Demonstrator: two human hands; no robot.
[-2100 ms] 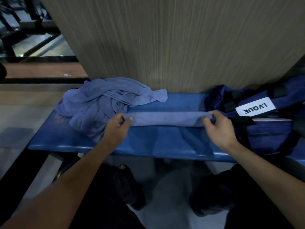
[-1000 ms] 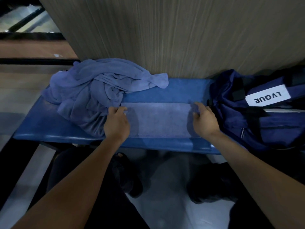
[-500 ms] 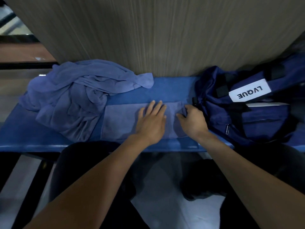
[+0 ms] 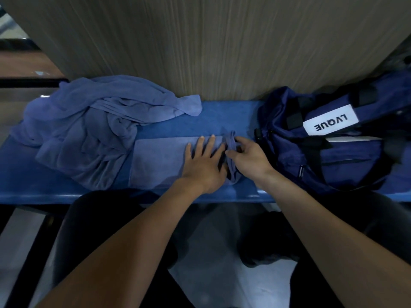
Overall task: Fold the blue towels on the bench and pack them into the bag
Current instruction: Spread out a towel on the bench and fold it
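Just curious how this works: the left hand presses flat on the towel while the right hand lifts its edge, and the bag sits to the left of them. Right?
Not quite. In the head view the bag sits to the right of the hands; the pile is on the left. The rest holds: left hand flat on the towel, right hand lifting its edge.

A blue towel (image 4: 160,161) lies flat on the blue bench (image 4: 55,192), folded into a long shape. Its right end is bunched up and lifted a little off the bench. The rest of it is smooth.

To the left sits a pile of blue towels (image 4: 93,130). They are all crumpled and not folded. The pile touches the flat towel's left end, and one floppy end of it reaches out toward the wall.

On the right end of the bench is a dark blue bag (image 4: 333,156). It has black straps and a white label that reads LVQUE upside down. It sits just beside the flat towel.
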